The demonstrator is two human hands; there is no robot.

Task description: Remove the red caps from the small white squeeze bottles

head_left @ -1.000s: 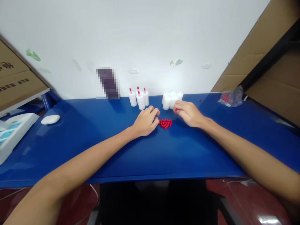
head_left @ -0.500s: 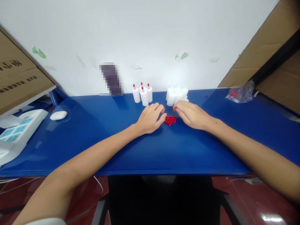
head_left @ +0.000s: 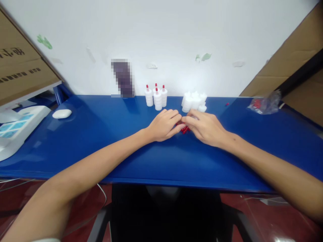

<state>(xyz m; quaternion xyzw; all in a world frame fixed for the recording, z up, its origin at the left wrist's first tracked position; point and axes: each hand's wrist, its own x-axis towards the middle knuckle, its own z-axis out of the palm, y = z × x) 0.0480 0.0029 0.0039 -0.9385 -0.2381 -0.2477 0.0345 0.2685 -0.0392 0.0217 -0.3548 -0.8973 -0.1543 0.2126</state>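
Meeting fingertip to fingertip, my left hand and right hand sit curled, palms down, over the small heap of red plastic caps on the glossy blue worktop. I can't tell if either pinches one. Reads as cap-picking at the heap; next calls for a fine pinch on one cap. Just behind: white squeeze bottles with red caps and uncapped white bottles. Far right: clear plastic bag of red pieces.

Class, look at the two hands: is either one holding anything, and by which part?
Cannot be told: left hand and right hand meet over the red pieces, hiding any grip.
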